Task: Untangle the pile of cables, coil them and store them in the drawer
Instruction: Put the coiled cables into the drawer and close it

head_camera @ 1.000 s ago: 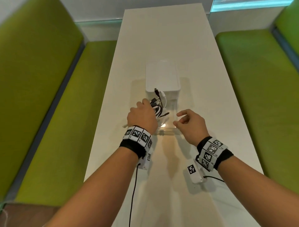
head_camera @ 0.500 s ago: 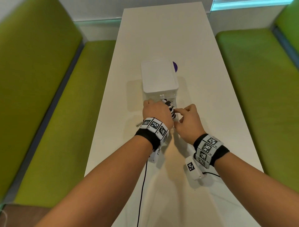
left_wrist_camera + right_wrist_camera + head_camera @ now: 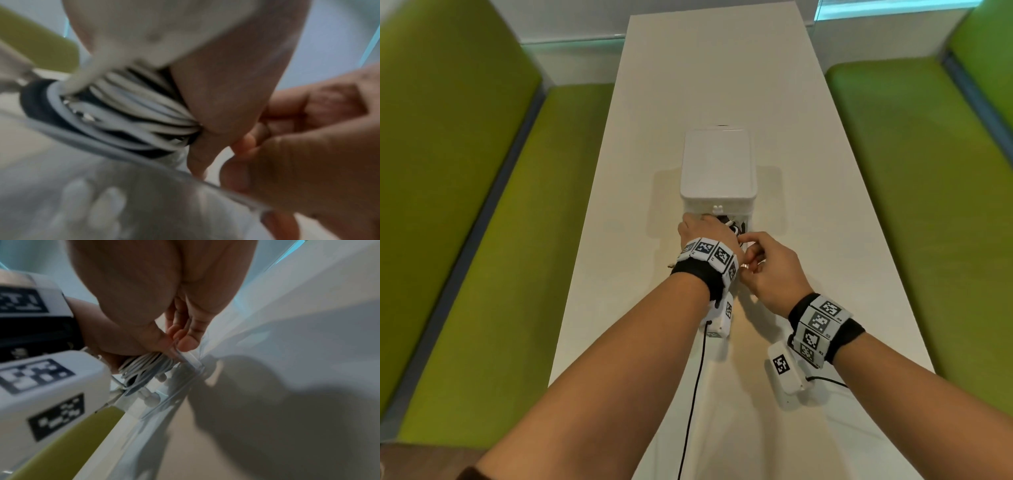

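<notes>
A white drawer unit (image 3: 717,168) stands mid-table with its clear drawer (image 3: 745,241) partly out toward me. A bundle of coiled white and black cables (image 3: 732,222) lies in the drawer. My left hand (image 3: 702,228) reaches into the drawer and grips the coil (image 3: 144,110), thumb across its end. My right hand (image 3: 751,251) pinches the drawer's clear front wall (image 3: 189,360) between thumb and fingers, right beside the left hand. The left fingertips are hidden under the hand in the head view.
The long white table (image 3: 722,68) runs away from me between two green benches, one on the left (image 3: 493,222) and one on the right (image 3: 914,171). Black wires trail from my wrist cameras over the near table.
The drawer has slid most of the way into the white unit. Both hands moved forward with it and came together; my right hand closed on the drawer front.
</notes>
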Motion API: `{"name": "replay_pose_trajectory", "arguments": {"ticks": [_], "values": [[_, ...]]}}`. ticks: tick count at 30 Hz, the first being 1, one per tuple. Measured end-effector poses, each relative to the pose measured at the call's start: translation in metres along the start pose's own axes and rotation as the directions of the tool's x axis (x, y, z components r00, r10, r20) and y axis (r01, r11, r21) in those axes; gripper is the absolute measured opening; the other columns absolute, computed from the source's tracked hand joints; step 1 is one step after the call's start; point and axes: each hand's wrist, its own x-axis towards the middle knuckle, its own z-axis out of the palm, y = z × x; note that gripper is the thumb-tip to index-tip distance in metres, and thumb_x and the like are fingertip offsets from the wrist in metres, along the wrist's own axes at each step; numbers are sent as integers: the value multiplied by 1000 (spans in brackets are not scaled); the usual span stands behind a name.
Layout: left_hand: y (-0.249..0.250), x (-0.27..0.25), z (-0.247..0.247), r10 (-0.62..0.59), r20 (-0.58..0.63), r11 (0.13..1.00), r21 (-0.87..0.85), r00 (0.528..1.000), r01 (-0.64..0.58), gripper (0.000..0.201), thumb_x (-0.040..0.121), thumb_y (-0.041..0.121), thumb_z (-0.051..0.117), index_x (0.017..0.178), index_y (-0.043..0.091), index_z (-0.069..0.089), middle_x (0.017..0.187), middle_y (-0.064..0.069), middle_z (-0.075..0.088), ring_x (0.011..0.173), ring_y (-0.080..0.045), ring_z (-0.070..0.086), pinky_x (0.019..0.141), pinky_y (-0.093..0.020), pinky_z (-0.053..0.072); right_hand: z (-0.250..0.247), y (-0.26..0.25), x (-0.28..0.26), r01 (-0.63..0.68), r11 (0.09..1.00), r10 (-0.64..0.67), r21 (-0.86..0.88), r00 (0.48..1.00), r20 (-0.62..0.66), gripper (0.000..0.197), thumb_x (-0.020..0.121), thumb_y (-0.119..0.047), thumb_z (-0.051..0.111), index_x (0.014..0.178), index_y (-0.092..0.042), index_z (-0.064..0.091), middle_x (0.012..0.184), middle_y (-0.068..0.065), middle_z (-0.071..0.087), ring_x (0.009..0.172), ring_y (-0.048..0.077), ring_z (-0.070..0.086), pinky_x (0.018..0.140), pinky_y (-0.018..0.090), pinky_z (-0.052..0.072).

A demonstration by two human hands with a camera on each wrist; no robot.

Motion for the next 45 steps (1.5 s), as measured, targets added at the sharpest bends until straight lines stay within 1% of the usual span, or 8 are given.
{"name": "replay_pose_trajectory", "arguments": {"ticks": [5, 9, 16, 23, 29, 37, 41, 45], "values": [[2, -3, 5, -58, 16, 985, -164, 998, 60, 83, 82, 54, 54, 140, -1, 32, 135, -17, 38, 123, -31, 34, 102, -38, 31, -1, -2, 3, 119, 985, -108, -124, 990, 93, 75, 82, -8, 72, 149, -29, 45, 92, -7, 49, 75, 0, 50, 76, 21, 45], [-2, -3, 10, -93, -45, 950, -303, 995, 75, 71, 82, 43, 51, 138, 3, 34, 132, -13, 37, 121, -30, 35, 98, -38, 33, 3, -6, 5, 157, 934, -102, -321, 978, 184, 68, 92, -17, 60, 155, -25, 35, 109, -1, 39, 93, 20, 51, 87, 35, 49], [-36, 5, 12, 169, 44, 933, -330, 985, -145, 86, 82, 62, 47, 148, 8, 33, 151, -16, 35, 129, -35, 39, 106, -45, 36, -2, 5, 2, 209, 684, -161, -699, 978, 134, 60, 94, -37, 50, 152, -29, 39, 134, 3, 40, 117, 28, 43, 92, 44, 46], [-56, -1, 11, 136, -182, 872, -445, 974, -205, 32, 102, 29, 44, 105, 11, 70, 111, -10, 66, 109, -29, 51, 90, -38, 43, -2, 1, 0, 245, 642, -149, -726, 969, 196, 60, 94, -32, 46, 152, -26, 37, 148, -4, 34, 122, 27, 40, 97, 45, 43], [-64, -7, 3, 84, -375, 856, -448, 923, -260, 41, 89, 40, 71, 115, 9, 66, 110, -8, 66, 101, -27, 62, 85, -34, 47, -5, -11, 1, 246, 751, -172, -612, 969, 179, 74, 87, -20, 58, 155, -35, 31, 144, -2, 50, 126, 26, 40, 102, 47, 40], [-83, -13, 16, -2, -363, 612, -737, 932, -286, 28, 85, 35, 78, 99, 13, 69, 107, 0, 55, 78, -14, 63, 79, -29, 54, -16, -22, -2, 306, 593, -155, -744, 951, 268, 52, 90, -41, 47, 142, -47, 49, 145, -7, 51, 129, 28, 40, 103, 46, 37], [-84, -11, 21, 100, -359, 696, -641, 928, -323, 21, 97, 24, 63, 112, 16, 76, 106, -2, 47, 91, -14, 51, 86, -20, 37, -20, -26, -2, 345, 591, -141, -729, 934, 328, 64, 83, -54, 49, 146, -44, 45, 150, -4, 44, 135, 25, 35, 107, 44, 34], [-82, -8, 18, 89, -369, 747, -589, 925, -307, 27, 92, 19, 68, 118, 19, 72, 100, -4, 60, 88, -20, 59, 88, -34, 50, -22, -31, -9, 433, 651, -255, -624, 898, 357, 73, 76, -52, 61, 146, -38, 46, 152, -1, 37, 136, 22, 32, 111, 43, 32]]}}
